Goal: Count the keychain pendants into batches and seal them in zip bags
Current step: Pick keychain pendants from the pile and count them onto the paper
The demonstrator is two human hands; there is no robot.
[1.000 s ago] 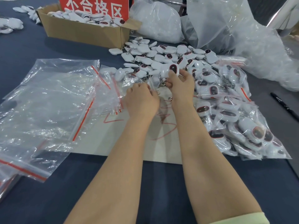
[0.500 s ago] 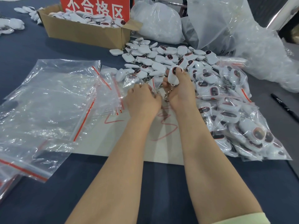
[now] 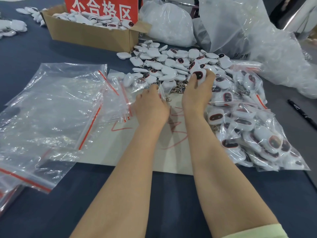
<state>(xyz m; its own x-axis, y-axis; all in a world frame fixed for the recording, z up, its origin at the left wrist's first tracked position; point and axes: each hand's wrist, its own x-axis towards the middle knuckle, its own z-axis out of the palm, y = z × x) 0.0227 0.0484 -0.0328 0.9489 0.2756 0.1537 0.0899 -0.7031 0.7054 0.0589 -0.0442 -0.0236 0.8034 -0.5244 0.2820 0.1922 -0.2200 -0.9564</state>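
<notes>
The right hand (image 3: 197, 95) pinches one pendant (image 3: 199, 75) between thumb and fingers, at the near edge of the loose pile (image 3: 171, 66) on the surface (image 3: 42, 212). The left hand (image 3: 151, 107) has curled fingers and seems to grip the mouth of a small zip bag (image 3: 162, 91) just beside it, though the fingertips are hidden from me.

To do this step well, I think the left hand should keep the mouth wide and turned toward the pile. The right hand should bring only one pendant each time, so that the count stays true. The metal rings (image 3: 178, 88) lie tangled, so each pendant should be lifted free before it goes in.

Counted: two hands, one pendant in the fingers, one cardboard box (image 3: 89, 34) of more pendants under one red sign (image 3: 103, 7), one black pen (image 3: 301, 114) at the right, and one pale sheet (image 3: 171, 157) with red marks under the forearms. The loose pendants are some dozens, too overlapped to count exactly. The filled bags (image 3: 248, 127) at the right and the empty bags (image 3: 51, 109) at the left also overlap, so I give no number.
</notes>
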